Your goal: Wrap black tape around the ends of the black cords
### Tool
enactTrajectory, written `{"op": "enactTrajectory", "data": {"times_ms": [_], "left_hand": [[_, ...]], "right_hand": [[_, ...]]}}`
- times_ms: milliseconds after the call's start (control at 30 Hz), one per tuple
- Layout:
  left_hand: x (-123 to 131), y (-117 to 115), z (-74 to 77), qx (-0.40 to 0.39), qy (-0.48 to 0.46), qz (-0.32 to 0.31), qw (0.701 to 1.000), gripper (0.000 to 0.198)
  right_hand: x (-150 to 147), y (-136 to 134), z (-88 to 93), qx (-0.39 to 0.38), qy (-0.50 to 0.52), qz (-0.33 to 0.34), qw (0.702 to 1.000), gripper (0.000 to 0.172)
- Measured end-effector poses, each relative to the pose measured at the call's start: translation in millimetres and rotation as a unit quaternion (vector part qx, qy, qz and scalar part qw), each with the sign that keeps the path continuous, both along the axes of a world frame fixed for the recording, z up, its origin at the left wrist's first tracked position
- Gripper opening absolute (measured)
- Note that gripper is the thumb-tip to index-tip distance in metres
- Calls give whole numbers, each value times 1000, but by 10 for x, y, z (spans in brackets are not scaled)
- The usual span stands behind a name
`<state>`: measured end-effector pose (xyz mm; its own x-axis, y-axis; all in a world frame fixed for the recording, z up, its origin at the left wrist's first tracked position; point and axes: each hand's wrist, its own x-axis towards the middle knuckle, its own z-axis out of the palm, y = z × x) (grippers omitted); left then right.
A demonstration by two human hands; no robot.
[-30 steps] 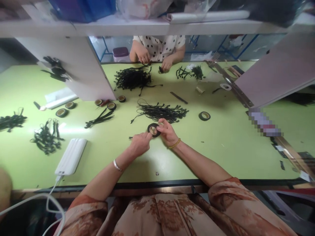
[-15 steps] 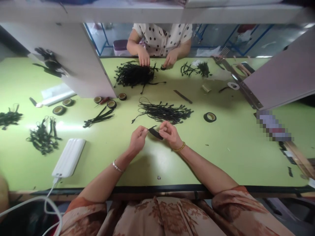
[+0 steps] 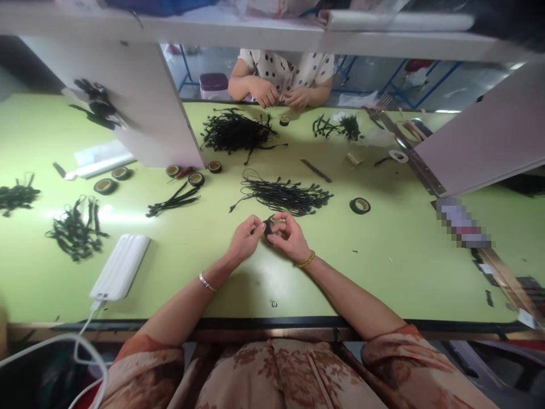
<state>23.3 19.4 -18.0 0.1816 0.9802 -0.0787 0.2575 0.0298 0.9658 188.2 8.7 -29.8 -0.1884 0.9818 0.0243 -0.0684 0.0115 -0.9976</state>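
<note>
My left hand [image 3: 247, 238] is closed, with thumb and forefinger pinching a thin black cable whose far part is hidden. Close against it, my right hand [image 3: 293, 238] curls its fingers on a strip of black tape [image 3: 268, 227] that bends round the cable at my left fingertips. Both hands are above the green table [image 3: 332, 267]. Just beyond them lies a spread bundle of thin black cables [image 3: 289, 196] with small connectors. A roll of black tape [image 3: 360, 205] lies to the right of that bundle.
A white power bank [image 3: 121, 267] with a white cable lies left, near more black cables [image 3: 79, 230]. Several tape rolls [image 3: 196, 179] sit by the left upright panel [image 3: 149, 113]. Opposite, a person's hands [image 3: 281, 96] are behind a cable pile [image 3: 238, 130]. A metal strip [image 3: 315, 170] lies between.
My hands have come closer together, and the tape strip, flat between them before, now curves round the cable. The other person's hands have drawn back together from the pile and a tape roll.
</note>
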Motion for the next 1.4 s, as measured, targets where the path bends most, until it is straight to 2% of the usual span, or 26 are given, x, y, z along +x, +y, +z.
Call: {"op": "enactTrajectory", "data": {"times_ms": [200, 300, 400, 500, 567, 667, 767, 833, 933, 1000, 1067, 1133, 1233, 1333, 1400], "left_hand": [[-46, 5, 41, 86, 90, 18, 992, 26], [-53, -45, 75, 132, 132, -36, 982, 24], [-28, -103, 86, 202, 197, -104, 954, 24], [16, -145, 71, 252, 295, -118, 914, 25], [38, -163, 61, 259, 340, -121, 896, 26], [49, -183, 70, 247, 374, -132, 884, 29], [38, -201, 89, 218, 387, -130, 886, 27], [29, -207, 86, 190, 377, -111, 900, 25], [24, -198, 56, 126, 304, -60, 942, 24], [30, -183, 45, 65, 191, -23, 979, 25], [40, -169, 67, -12, 32, 14, 999, 29], [46, -163, 126, -98, -129, 46, 986, 33], [35, -171, 248, -181, -293, 60, 937, 40], [17, -190, 324, -202, -356, 42, 911, 46], [9, -201, 326, -198, -351, 28, 915, 48]], "right_hand": [[-15, 32, 95, -70, 83, 2, 994, 57], [-28, 75, 176, -151, 159, -19, 975, 59], [-40, 95, 268, -171, 190, -27, 966, 50], [-54, 82, 348, -164, 197, -68, 964, 44], [-61, 69, 378, -156, 207, -94, 961, 42], [-60, 54, 388, -136, 217, -102, 961, 39], [-38, 42, 391, -110, 212, -104, 965, 38], [-11, 28, 408, -86, 206, -98, 970, 37], [35, -6, 453, -48, 192, -69, 978, 36], [57, -34, 476, -26, 180, -52, 982, 37], [69, -58, 482, -4, 164, -43, 986, 38], [76, -75, 474, 18, 133, -32, 990, 39], [81, -79, 460, 61, 56, -9, 997, 38], [72, -68, 461, 130, -45, -9, 990, 36], [53, -67, 461, 167, -118, -18, 979, 35]]}}
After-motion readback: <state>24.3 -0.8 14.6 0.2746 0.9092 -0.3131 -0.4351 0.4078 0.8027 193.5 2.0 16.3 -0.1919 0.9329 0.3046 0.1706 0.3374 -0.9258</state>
